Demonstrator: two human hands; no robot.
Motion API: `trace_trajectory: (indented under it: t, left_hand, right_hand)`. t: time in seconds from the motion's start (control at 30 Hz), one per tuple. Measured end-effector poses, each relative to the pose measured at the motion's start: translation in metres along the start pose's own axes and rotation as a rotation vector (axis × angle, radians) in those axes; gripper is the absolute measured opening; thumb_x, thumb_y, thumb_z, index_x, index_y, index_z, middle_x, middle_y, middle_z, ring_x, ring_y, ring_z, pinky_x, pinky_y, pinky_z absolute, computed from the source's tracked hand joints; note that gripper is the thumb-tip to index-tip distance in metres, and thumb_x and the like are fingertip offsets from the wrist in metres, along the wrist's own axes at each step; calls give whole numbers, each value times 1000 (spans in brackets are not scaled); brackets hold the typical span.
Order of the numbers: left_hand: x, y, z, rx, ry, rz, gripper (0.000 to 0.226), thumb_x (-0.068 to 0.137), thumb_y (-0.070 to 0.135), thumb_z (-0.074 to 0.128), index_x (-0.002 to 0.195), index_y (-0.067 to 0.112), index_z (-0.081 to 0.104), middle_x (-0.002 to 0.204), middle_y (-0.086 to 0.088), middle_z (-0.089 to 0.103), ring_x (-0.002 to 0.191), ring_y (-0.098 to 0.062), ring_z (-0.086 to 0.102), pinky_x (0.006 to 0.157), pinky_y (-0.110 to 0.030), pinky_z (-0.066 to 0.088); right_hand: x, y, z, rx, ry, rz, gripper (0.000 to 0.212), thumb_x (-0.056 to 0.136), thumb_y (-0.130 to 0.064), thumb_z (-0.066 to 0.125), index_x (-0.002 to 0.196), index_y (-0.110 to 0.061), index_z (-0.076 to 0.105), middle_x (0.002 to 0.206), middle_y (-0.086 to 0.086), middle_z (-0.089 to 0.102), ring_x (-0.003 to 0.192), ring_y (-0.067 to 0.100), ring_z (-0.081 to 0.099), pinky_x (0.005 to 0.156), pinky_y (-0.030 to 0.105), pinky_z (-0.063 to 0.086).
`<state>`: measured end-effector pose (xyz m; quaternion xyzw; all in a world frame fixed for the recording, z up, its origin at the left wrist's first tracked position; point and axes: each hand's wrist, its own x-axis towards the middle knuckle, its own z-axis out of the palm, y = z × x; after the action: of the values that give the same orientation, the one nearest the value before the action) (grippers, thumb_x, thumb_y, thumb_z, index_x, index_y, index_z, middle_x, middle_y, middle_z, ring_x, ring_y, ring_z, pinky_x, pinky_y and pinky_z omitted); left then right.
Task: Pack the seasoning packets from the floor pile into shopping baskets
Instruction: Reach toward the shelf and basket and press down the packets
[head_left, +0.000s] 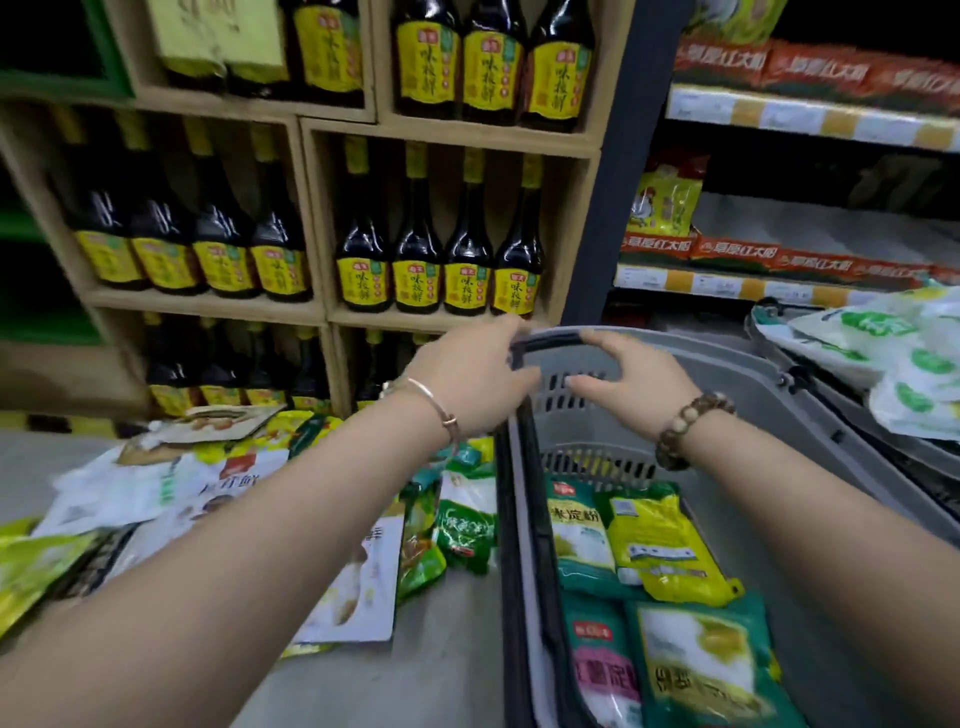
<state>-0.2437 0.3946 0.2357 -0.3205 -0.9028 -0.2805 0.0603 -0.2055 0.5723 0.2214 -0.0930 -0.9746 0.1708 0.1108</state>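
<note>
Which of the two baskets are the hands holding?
The nearer grey basket, with a few packets inside; left hand and right hand grip its black handle. The other basket, far right, is heaped with white-green bags.

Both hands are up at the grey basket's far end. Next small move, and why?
Probably let go of the black handle and send the left hand back to the floor pile. It and the right hand both hold that handle at the far rim of the grey basket, which holds only a few packets with room left, while many still lie beside it.
</note>
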Motion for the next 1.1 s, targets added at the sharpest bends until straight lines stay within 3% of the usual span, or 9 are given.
trace_trajectory:
  t: [0.23,0.4,0.6,0.7,0.93,1.03,1.1]
  left_hand:
    - [-104,-111,-41,13,45,-279,51,89,38,56,136,25,44,137,1,48,123,-19,47,101,-35,40]
    - [-181,-175,-49,-67,136,-516,49,88,34,58,134,23,47,135,1,49,118,-17,50,95,-26,38]
    - [-269,-229,-18,-109,155,-753,47,87,30,60,132,22,49,135,-1,51,120,-18,50,89,-23,37]
    - [-309,-247,7,-121,121,-877,47,87,26,61,133,21,49,136,-3,51,121,-21,50,97,-31,41]
    - [-372,-267,65,-119,-13,-1042,48,86,26,62,133,21,49,133,-4,51,113,-22,54,93,-34,45]
    - [-390,-269,88,-212,-39,-1134,46,86,24,64,130,21,52,133,-1,52,118,-20,53,94,-31,44]
    - [-399,-272,107,-245,-133,-1179,48,86,27,65,131,22,50,134,-1,51,121,-18,50,95,-29,42]
  right_hand:
    - [-10,-127,58,-110,-210,-254,68,86,-50,58,145,-29,31,150,1,34,136,19,34,109,37,32]
    - [-6,-194,128,-128,-332,-285,68,83,-47,62,143,-27,37,145,4,40,132,24,40,106,39,35]
    - [-40,-235,225,404,-456,-99,61,83,-36,68,137,-22,46,141,3,47,129,20,44,100,31,37]
    - [-76,-232,278,458,-541,-75,60,81,-30,70,136,-18,48,138,5,50,127,20,46,99,30,37]
    - [-143,-189,357,112,-800,-190,65,83,-39,65,141,-26,40,146,0,41,130,20,42,104,34,37]
    - [-155,-174,369,-161,-791,-363,61,87,-44,57,143,-29,35,146,-1,39,127,20,45,101,32,36]
    - [-161,-164,369,-227,-794,-359,59,89,-43,54,143,-30,34,146,1,39,126,22,45,100,32,37]
